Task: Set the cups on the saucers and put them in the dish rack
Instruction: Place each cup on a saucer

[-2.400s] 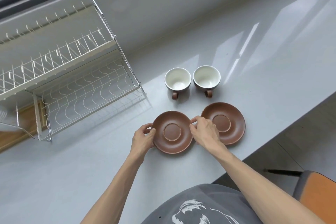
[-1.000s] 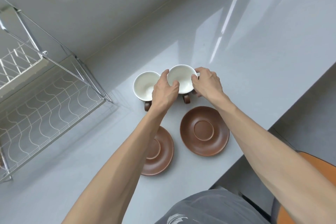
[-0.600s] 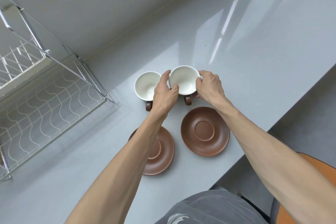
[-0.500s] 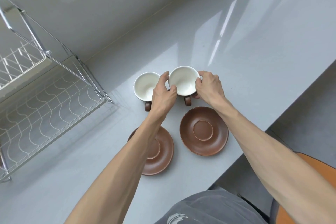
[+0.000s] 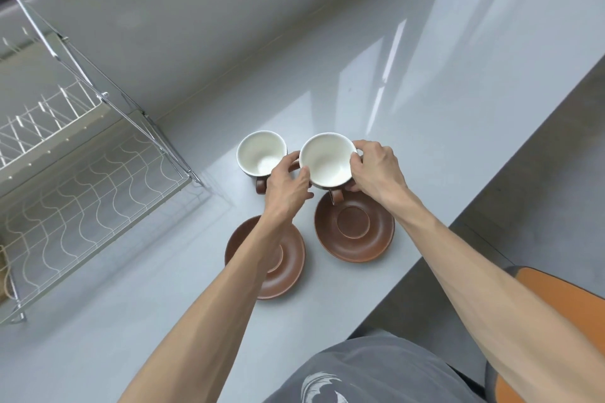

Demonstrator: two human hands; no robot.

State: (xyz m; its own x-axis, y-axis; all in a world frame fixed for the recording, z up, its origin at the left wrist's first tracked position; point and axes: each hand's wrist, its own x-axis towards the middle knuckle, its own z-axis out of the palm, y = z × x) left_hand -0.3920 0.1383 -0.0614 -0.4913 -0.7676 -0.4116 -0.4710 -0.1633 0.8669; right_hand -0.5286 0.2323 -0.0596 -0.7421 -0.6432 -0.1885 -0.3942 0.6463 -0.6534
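Note:
Two brown cups with white insides are on the grey counter. Both my hands grip the right cup [image 5: 327, 160], which is lifted and hangs over the far edge of the right brown saucer [image 5: 355, 232]. My left hand [image 5: 288, 183] holds its left side, my right hand [image 5: 373, 167] its right side. The left cup [image 5: 260, 154] stands on the counter behind my left hand. The left saucer [image 5: 288, 258] lies under my left forearm, partly hidden. The wire dish rack [image 5: 82, 180] stands to the left.
The counter's front edge [image 5: 425, 258] runs diagonally on the right, with an orange chair seat [image 5: 556, 291] below it. A grey wall rises behind the counter [image 5: 196, 321]. A wooden board shows at the far left under the rack.
Since the earliest frame my hands left the left saucer and took hold of the right cup. In the last half second the cup rose and moved toward me over the right saucer.

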